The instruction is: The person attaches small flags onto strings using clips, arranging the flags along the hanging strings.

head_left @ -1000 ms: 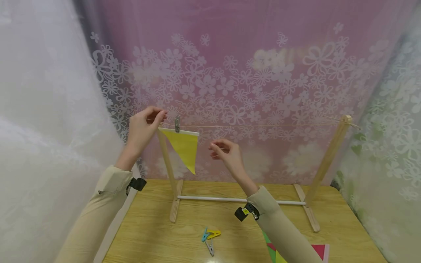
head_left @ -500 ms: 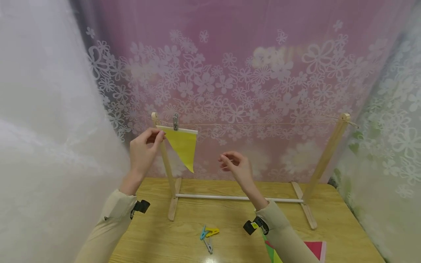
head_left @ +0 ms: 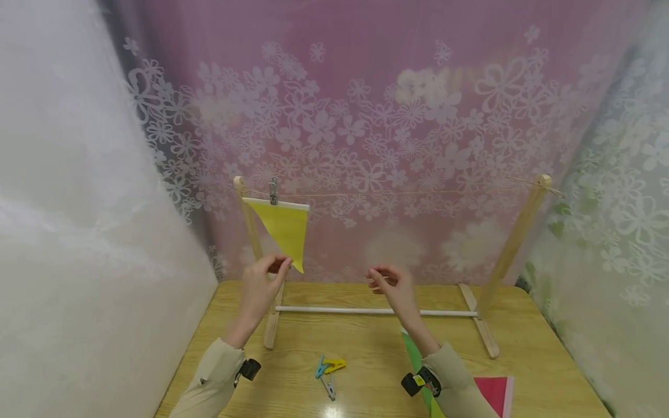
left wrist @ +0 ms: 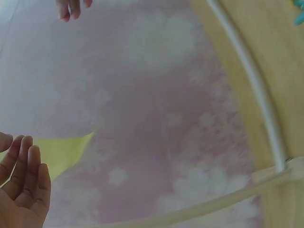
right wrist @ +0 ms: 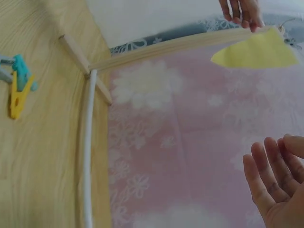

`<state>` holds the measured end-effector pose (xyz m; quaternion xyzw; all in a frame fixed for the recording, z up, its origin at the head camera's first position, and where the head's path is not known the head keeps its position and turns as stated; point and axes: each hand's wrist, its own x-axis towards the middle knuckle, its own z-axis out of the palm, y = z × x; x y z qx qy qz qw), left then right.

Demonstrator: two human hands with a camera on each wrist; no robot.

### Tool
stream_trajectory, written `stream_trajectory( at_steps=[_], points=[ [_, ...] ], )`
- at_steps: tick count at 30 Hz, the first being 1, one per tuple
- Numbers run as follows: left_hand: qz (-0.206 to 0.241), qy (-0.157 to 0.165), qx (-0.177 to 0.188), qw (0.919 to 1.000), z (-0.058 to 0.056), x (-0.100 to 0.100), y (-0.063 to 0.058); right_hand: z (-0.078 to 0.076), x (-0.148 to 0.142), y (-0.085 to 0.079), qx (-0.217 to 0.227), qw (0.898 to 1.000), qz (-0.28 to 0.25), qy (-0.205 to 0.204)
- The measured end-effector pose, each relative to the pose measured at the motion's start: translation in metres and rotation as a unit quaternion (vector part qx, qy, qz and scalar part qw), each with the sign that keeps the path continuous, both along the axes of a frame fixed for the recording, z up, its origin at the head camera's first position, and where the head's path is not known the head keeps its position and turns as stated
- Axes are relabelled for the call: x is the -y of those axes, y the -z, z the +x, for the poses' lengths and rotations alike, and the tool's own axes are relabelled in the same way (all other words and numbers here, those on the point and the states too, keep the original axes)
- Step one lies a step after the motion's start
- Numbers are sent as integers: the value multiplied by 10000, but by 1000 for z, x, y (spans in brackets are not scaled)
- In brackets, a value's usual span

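A yellow pennant hung by a grey clothespin from a thin string beside the left wooden post, its white-edged top slightly tilted and its point down, as we looked on. We saw the person's left hand near that lower point, fingers loosely bent, thumb and fingertips close together with nothing visible in the narrow gap; we could not tell whether it touched the pennant. The right hand hung in the air well apart from the pennant, its fingers likewise softly curved, and we saw nothing in its grasp. Beige sleeves ended in black wrist-worn devices. Below, we noted a white rod joining the feet of the two posts on a wood-grain table. Three loose clips, blue, yellow and grey, lay clustered there, with green and red pieces near the right forearm. Behind, we saw a pink flowered curtain.
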<state>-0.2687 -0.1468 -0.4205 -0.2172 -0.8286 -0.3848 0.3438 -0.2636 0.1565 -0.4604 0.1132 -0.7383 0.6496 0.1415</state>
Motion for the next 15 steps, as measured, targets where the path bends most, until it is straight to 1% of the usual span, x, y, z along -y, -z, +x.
stream_trajectory(
  at_steps=[3,6,7,10,13,15],
  points=[
    [116,79,281,9995,3,-6,25,2,-12,12,168,9997,30,159],
    [285,133,665,9973,5,-12,49,5,-26,24,408,9987,21,307],
    [341,163,733,9966,5,-14,57,6,-31,27,485,9982,28,366],
    [517,172,1015,9933,8,-20,77,10,-46,38,718,9958,87,558],
    [589,181,1114,9919,10,-24,96,14,-57,47,866,9931,170,774],
    [637,211,1278,9895,12,-26,107,17,-65,54,934,9912,225,908]
  ],
)
